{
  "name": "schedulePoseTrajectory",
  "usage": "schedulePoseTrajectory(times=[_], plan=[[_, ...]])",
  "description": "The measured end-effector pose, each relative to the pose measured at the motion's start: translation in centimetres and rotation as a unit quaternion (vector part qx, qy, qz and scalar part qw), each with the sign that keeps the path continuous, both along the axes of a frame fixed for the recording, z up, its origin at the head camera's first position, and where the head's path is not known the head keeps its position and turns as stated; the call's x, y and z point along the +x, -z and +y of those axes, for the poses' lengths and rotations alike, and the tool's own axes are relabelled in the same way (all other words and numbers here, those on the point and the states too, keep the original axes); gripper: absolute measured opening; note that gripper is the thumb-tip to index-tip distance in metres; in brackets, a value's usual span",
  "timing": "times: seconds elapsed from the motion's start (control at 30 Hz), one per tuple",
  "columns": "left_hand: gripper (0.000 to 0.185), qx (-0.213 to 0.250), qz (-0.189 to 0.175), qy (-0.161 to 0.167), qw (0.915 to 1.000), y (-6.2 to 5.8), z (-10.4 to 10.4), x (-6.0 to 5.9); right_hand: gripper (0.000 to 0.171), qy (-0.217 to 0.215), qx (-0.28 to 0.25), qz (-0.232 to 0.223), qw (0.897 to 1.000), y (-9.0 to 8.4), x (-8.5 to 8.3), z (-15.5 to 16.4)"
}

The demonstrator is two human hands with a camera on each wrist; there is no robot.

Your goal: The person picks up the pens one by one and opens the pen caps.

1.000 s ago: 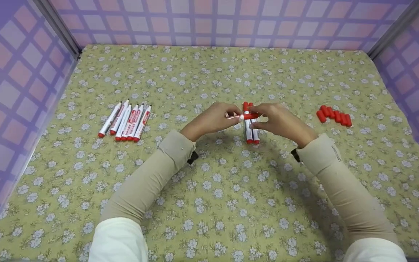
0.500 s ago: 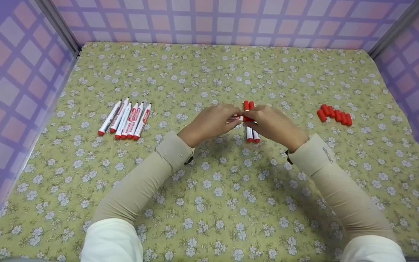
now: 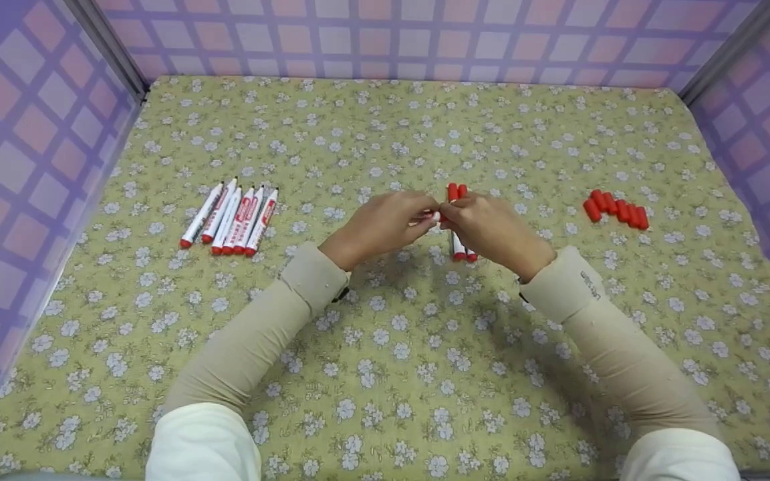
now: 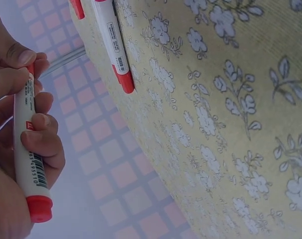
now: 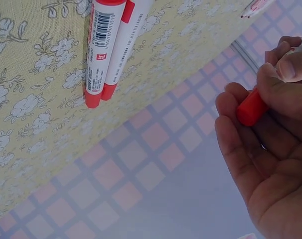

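Note:
My left hand (image 3: 385, 222) grips the white barrel of a whiteboard marker (image 4: 26, 134), its red end pointing back past the palm in the left wrist view. At the marker's other end, my right hand (image 3: 495, 230) pinches a red cap (image 5: 252, 107) between thumb and fingers. The fingertips of both hands meet around the joint, which they largely hide. Just beneath the right hand, two capped markers (image 3: 458, 246) lie side by side on the flowered cloth, partly covered by that hand in the head view.
Several uncapped markers (image 3: 244, 220) lie in a row at the left, tips pointing away. A cluster of loose red caps (image 3: 615, 208) lies to the right. Checkered walls (image 3: 385, 40) bound the cloth-covered table (image 3: 385, 374) at the back and both sides.
My right hand has moved left and its fingers have closed over the red cap, up against my left hand. Both hands have shifted slightly left. The markers and caps on the cloth stay put.

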State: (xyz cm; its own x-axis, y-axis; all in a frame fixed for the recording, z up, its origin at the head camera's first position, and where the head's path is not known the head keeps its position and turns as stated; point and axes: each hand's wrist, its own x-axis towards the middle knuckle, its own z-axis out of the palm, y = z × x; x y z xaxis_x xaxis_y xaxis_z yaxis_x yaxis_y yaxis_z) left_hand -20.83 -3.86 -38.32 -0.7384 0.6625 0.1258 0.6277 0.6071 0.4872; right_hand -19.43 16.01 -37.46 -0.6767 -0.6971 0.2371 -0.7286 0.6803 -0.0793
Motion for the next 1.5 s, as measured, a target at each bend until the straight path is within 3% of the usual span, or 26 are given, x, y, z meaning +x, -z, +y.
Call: schedulePoseTrajectory(times=[0.5, 0.93, 1.2, 1.5], plan=[[0.026, 0.034, -0.044, -0.016, 0.9983, 0.6, -0.1, -0.2, 0.012, -0.013, 0.010, 0.078, 0.997, 0.7, 0.0, 0.2], [0.026, 0.031, -0.082, -0.027, 0.9957, 0.6, -0.3, -0.2, 0.008, -0.006, -0.017, 0.024, 1.000, 0.5, -0.1, 0.5], [0.023, 0.038, -0.092, -0.025, 0.9947, 0.7, -1.0, -0.5, 0.012, -0.001, -0.021, 0.026, 0.999, 0.5, -0.3, 0.9], [0.021, 0.023, -0.111, -0.054, 0.9921, 0.9, -1.8, -0.5, 0.013, 0.004, -0.027, 0.022, 0.999, 0.6, -0.3, 1.1]])
